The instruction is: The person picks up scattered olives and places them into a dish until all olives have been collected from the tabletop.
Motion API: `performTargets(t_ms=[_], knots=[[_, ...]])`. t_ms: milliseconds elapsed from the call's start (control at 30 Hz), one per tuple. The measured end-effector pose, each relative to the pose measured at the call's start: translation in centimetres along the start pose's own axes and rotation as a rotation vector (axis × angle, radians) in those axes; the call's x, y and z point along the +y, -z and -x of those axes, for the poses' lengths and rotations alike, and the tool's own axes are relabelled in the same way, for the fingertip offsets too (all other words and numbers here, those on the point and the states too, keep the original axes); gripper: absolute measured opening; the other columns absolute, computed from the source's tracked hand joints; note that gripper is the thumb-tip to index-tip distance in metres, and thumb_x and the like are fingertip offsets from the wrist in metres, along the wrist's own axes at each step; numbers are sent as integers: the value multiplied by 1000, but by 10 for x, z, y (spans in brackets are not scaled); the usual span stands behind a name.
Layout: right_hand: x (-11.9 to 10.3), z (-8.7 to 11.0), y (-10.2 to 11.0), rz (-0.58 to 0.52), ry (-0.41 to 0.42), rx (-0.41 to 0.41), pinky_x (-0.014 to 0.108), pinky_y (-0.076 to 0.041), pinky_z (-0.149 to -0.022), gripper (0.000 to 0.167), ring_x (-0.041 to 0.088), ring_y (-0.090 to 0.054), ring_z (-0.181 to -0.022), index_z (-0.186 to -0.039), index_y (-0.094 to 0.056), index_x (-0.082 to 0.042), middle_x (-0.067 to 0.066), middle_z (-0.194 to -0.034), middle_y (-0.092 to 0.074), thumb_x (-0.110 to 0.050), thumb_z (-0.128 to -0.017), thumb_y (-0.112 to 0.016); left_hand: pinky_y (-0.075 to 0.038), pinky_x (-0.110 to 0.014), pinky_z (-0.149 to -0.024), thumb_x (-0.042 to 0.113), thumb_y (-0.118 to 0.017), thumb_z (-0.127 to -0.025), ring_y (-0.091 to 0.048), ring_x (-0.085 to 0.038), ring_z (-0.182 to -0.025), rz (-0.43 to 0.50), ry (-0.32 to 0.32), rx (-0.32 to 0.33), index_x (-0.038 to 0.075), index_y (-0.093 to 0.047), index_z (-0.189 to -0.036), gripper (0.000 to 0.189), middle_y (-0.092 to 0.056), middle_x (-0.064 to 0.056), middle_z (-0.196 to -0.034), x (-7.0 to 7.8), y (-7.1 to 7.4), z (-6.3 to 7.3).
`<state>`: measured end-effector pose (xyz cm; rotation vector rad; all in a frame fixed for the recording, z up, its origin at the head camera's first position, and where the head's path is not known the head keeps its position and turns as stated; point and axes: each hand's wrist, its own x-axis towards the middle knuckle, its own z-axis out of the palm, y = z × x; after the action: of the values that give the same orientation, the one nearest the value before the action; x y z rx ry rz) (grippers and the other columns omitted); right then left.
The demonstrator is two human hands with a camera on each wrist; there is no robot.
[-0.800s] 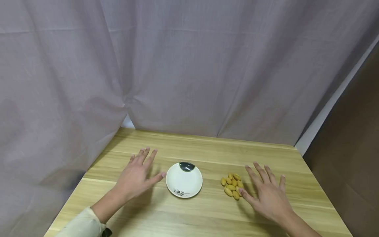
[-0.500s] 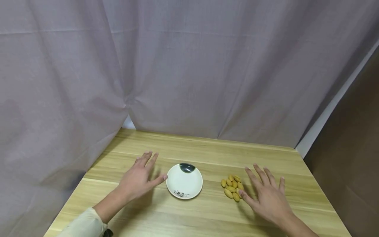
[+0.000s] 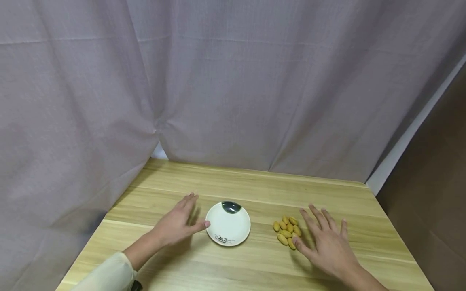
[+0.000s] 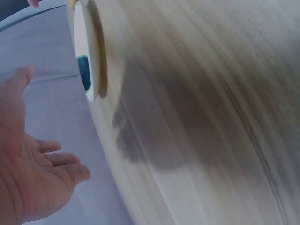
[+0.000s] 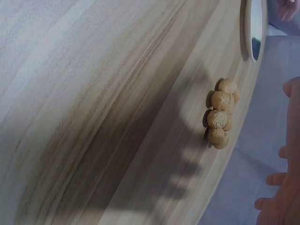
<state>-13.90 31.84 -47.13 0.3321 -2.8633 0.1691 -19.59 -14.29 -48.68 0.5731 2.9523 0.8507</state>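
Note:
A small white round plate (image 3: 228, 226) with a dark green patch at its far rim and a dark floral print lies on the table. My left hand (image 3: 174, 226) is held above the table just left of it, thumb tip overlapping the plate's edge in the head view; its palm shows empty in the left wrist view. Right of the plate sits a cluster of tan, wrinkled, oval almonds (image 3: 282, 239). Over their right side hovers my right hand (image 3: 329, 247), fingers spread, thumb overlapping the nearest almond. In the right wrist view the almonds (image 5: 221, 101) stand apart from the fingers.
The wooden table (image 3: 255, 266) has its far edge against a grey curtain (image 3: 233, 101). A brown panel (image 3: 433, 194) stands along the right side. Grey cloth also hangs along the table's left edge.
My left hand has shifted a little to the right and nearer, turning so its thumb reaches the plate's edge in view. My right hand has barely moved. Plate and almonds stay where they were.

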Motion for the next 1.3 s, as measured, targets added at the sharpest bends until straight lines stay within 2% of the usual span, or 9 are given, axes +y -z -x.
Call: performTargets(t_ms=[133, 467, 667, 833, 1033, 1300], knots=[[-1, 0, -1, 1, 14, 10, 101, -22, -110, 88, 55, -40, -156, -168, -48, -18, 17, -175, -43, -64, -98, -74, -31, -65, -135, 78, -67, -97, -31, -48, -167, 44, 7, -37, -2, -29, -173, 116, -29, -27, -180, 0, -6, -2], [-1, 1, -4, -15, 48, 26, 100, -25, -110, 92, 54, -47, -152, -171, -43, -20, 17, -175, -43, -61, -96, -77, -28, -63, -137, 71, -75, -95, -31, -48, -167, 140, 11, -110, -3, -26, -173, 118, -31, -28, -179, -2, -17, -7], [-3, 0, -5, -29, 72, 16, 92, -39, -109, 91, 52, -59, -142, -167, -48, -13, 20, -165, -53, -59, -96, -80, -28, -66, -136, 65, -81, -93, -29, -51, -167, 169, -26, -136, -5, -32, -170, 116, -31, -33, -177, 0, -24, -9], [-5, -1, -5, -52, 92, 15, 83, -50, -107, 87, 51, -65, -134, -164, -51, -10, 21, -155, -62, -56, -96, -81, -29, -69, -134, 63, -87, -88, -30, -54, -165, 169, -39, -140, -3, -37, -168, 114, -31, -36, -175, 2, -29, -9], [-4, 0, -6, -61, 101, 17, 78, -52, -108, 86, 50, -65, -134, -163, -53, -8, 20, -151, -64, -54, -96, -82, -27, -65, -137, 67, -87, -87, -28, -51, -167, 149, -22, -162, -4, -29, -171, 124, -28, -34, -177, 3, -33, -10], [-4, -1, -7, -75, 106, 8, 74, -56, -104, 84, 46, -67, -132, -161, -54, -6, 19, -149, -65, -52, -97, -82, -29, -64, -136, 68, -88, -85, -29, -48, -168, 119, -38, -160, -4, -32, -171, 125, -30, -32, -177, 3, -37, -13]])
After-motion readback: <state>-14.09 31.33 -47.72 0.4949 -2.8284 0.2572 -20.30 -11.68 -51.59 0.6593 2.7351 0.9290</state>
